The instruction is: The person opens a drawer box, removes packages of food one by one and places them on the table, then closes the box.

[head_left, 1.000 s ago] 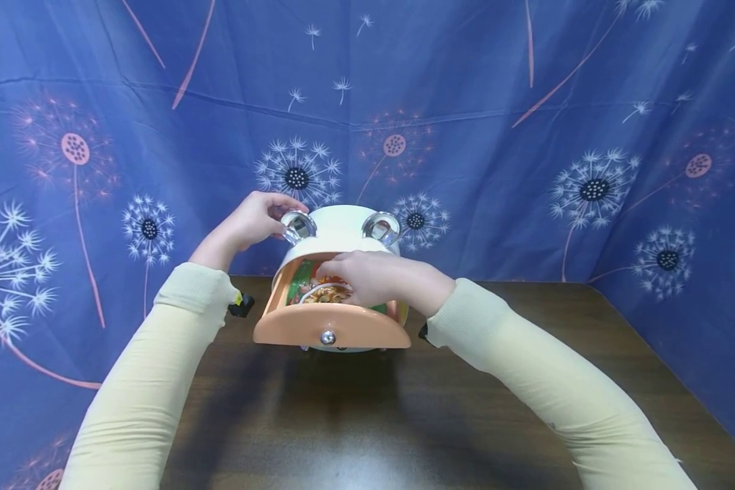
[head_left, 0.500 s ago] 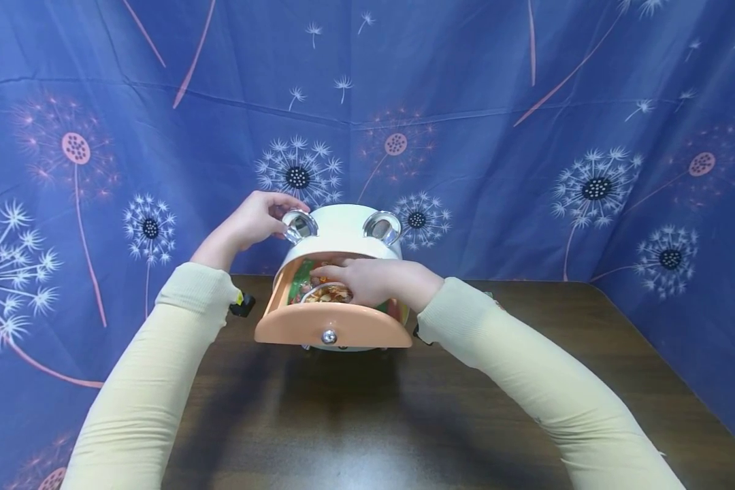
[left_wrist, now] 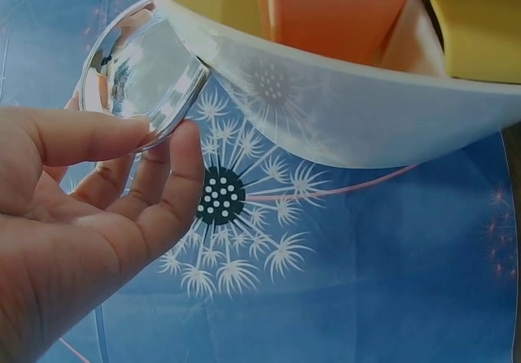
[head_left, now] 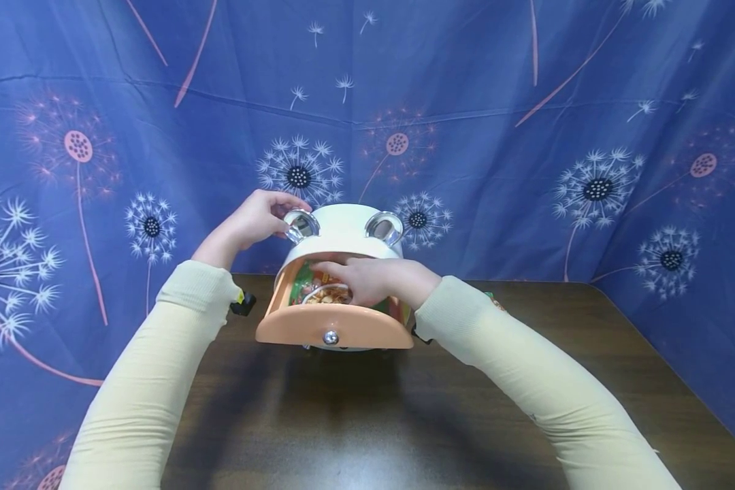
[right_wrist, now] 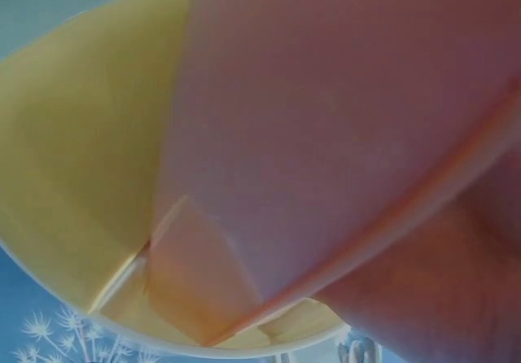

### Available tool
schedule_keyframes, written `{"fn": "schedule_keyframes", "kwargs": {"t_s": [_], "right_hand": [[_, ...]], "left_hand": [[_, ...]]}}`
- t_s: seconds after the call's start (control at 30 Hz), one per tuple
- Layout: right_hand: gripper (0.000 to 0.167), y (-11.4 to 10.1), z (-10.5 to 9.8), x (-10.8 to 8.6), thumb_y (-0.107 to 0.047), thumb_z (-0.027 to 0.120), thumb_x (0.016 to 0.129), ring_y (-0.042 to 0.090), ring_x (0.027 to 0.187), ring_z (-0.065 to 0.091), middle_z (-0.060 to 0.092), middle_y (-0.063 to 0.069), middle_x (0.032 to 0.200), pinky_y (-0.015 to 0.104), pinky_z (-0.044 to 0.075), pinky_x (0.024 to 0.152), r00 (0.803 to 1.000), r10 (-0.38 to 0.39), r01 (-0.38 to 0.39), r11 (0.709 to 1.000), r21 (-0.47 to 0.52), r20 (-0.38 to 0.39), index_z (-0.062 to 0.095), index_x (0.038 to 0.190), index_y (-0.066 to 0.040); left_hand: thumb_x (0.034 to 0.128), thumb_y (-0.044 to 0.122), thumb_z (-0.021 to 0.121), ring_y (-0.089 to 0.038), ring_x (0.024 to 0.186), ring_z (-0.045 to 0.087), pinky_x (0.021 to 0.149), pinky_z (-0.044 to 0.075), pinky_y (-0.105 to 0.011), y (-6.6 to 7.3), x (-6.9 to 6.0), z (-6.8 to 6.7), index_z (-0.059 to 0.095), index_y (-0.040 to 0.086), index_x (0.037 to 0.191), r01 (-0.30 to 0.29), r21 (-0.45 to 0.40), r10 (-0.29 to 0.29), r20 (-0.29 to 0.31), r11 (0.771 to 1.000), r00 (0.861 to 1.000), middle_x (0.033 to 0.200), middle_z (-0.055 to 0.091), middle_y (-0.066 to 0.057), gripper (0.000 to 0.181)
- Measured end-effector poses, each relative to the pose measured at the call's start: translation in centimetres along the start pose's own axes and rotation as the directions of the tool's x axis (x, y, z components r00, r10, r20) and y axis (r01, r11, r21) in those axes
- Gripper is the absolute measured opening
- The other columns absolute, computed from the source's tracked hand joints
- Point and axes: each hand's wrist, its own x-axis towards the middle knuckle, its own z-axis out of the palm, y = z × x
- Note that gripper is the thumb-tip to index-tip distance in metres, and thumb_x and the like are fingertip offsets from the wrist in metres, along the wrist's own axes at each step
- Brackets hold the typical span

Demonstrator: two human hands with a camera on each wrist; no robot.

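A white rounded box (head_left: 344, 221), shaped like a twin-bell alarm clock, stands at the back of the table with its peach drawer (head_left: 306, 325) pulled out. My left hand (head_left: 254, 219) pinches the left silver bell (left_wrist: 151, 66) between thumb and fingers, as the left wrist view shows. My right hand (head_left: 380, 279) reaches into the drawer and lies over a green and red food packet (head_left: 303, 280) with a bowl of food printed on it. Its visible fingers are stretched out, touching the packet; the other fingertips are hidden. The right wrist view mostly shows the drawer's side close up.
The drawer's front carries a silver knob (head_left: 331, 337), and a second silver bell (head_left: 384, 229) sits at the box's top right. Behind the right sleeve, a small colourful item (head_left: 495, 299) peeks out on the brown table (head_left: 355, 422). A blue dandelion-print cloth (head_left: 465, 136) hangs behind.
My right hand has lowered a little in the drawer, its fingers straightening over the packet. The small item behind my right sleeve has come into sight. My left hand keeps its place.
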Motion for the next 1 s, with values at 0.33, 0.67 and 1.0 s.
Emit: {"fn": "schedule_keyframes", "kwargs": {"t_s": [0.33,0.67,1.0], "right_hand": [[0.066,-0.62,-0.34,-0.13,-0.032,0.063,0.088,0.02,0.127,0.04,0.033,0.007,0.146,0.042,0.037,0.105,0.998,-0.001,-0.003,0.998,0.063,0.058,0.03,0.145,-0.036],[0.065,-0.45,-0.04,0.53,-0.032,0.062,0.089,0.017,0.109,0.053,0.057,0.005,0.122,0.033,0.042,0.1,1.0,-0.001,0.001,1.0,0.023,-0.025,0.032,0.145,-0.017],[0.069,-0.55,0.1,0.67,-0.033,0.072,0.081,0.015,0.096,0.055,0.059,0.003,0.113,0.028,0.048,0.089,0.991,-0.002,0.002,1.0,-0.004,-0.137,0.037,0.139,-0.015]], "left_hand": [[0.0801,-0.019,0.049,-0.024,0.091,0.055,0.069,0.054,-0.028,0.06,-0.02,0.01,0.062,0.009,0.121,0.017,0.009,-0.016,-0.011,1.0,1.0,0.121,0.057,-0.013,0.051],[0.079,-0.02,0.049,-0.022,0.088,0.056,0.067,0.054,-0.028,0.01,-0.06,0.05,0.062,0.009,0.12,0.016,-0.007,-0.016,-0.018,1.0,1.0,0.117,0.061,-0.015,0.052],[0.0787,-0.02,0.048,-0.018,0.081,0.051,0.066,0.053,-0.028,0.03,0.0,0.04,0.062,0.009,0.121,0.014,0.009,-0.014,-0.02,1.0,1.0,0.119,0.057,-0.012,0.053]]}}
